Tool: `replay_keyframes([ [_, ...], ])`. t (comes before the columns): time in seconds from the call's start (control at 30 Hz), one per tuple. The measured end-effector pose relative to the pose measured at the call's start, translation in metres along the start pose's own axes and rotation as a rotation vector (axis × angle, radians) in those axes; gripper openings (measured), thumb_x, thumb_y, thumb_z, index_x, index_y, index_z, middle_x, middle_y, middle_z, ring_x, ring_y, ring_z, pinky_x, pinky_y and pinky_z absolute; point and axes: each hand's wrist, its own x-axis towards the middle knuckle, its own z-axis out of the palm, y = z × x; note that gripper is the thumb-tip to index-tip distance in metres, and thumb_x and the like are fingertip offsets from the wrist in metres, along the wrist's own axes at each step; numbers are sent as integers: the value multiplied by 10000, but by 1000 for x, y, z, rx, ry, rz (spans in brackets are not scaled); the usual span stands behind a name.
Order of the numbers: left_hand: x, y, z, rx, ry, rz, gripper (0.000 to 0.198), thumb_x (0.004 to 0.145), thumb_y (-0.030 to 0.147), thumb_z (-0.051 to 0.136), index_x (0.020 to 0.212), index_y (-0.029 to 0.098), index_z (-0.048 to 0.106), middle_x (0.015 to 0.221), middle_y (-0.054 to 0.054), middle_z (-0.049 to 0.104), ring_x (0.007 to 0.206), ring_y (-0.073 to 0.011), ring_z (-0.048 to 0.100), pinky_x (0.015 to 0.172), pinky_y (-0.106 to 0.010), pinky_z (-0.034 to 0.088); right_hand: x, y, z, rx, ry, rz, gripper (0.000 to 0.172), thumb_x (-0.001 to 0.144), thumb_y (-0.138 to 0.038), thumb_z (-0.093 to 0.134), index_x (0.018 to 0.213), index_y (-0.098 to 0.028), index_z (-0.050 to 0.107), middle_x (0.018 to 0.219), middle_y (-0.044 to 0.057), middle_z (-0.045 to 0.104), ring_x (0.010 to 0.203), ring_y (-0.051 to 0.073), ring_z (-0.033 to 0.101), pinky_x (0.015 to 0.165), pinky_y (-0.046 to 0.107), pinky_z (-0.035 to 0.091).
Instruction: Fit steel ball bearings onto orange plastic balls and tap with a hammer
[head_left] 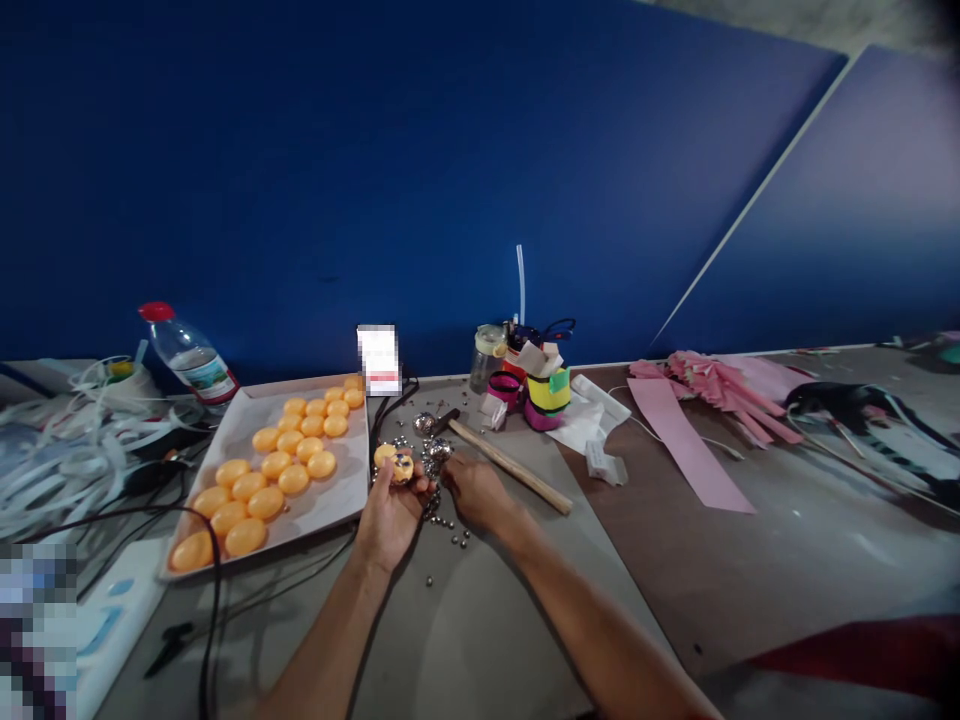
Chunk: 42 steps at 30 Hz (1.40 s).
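Observation:
My left hand (394,515) is closed around a small round orange case (385,456) that stands open, with its other half (403,468) showing dark marks inside. Close to its right, my right hand (474,490) has its fingers bent together over a pile of shiny metal balls (436,452); whatever its fingertips hold is too small to make out. More loose balls are scattered around both hands. A hammer (517,468) with a wooden handle lies just beyond my right hand.
On the left is a white tray (251,420) of orange domes, with a bottle (196,362) behind it and tangled white strips (52,450) beside it. A jar (487,358) and colourful rolls (547,395) stand at the back. Pink strips (694,440) lie right.

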Motion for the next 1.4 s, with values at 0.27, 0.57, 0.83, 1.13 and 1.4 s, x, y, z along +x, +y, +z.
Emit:
replay_keyframes([
  [0.27, -1, 0, 4, -2, 15, -29, 245, 777, 374, 634, 909, 168, 623, 742, -34, 604, 583, -114, 546, 642, -284, 515, -4, 9, -10, 147, 13, 61, 206, 804, -61, 436, 883, -174, 589, 835, 54, 650, 744, 159, 583, 670, 241, 404],
  [0.57, 2, 1, -4, -37, 21, -67, 286, 790, 243, 621, 1071, 198, 591, 868, -49, 657, 646, -132, 595, 694, -321, 532, 3, 3, -9, 703, 113, 200, 81, 737, -152, 504, 670, -183, 537, 587, -34, 524, 579, 119, 490, 575, 232, 376],
  [0.83, 1, -2, -2, 83, 38, -20, 337, 748, 241, 679, 1065, 192, 576, 1016, -77, 665, 721, -139, 629, 651, -265, 535, 4, -14, -16, 1238, 186, 295, 109, 730, -272, 569, 701, -191, 501, 490, -82, 439, 421, 70, 379, 445, 202, 303],
  [1.13, 0, -6, 0, 146, -4, -4, 307, 751, 267, 678, 1035, 186, 593, 943, -41, 669, 640, -120, 603, 636, -272, 517, 2, -28, -14, 1413, 141, 305, 99, 682, -238, 595, 723, -182, 525, 574, -53, 530, 439, 68, 435, 470, 209, 342],
  [1.4, 0, -11, 0, 129, 76, 2, 387, 691, 219, 737, 1047, 208, 585, 792, 9, 658, 557, -84, 577, 596, -242, 519, 2, -32, -10, 1262, 149, 258, 56, 709, -224, 556, 690, -182, 524, 633, -36, 522, 487, 72, 401, 484, 209, 331],
])
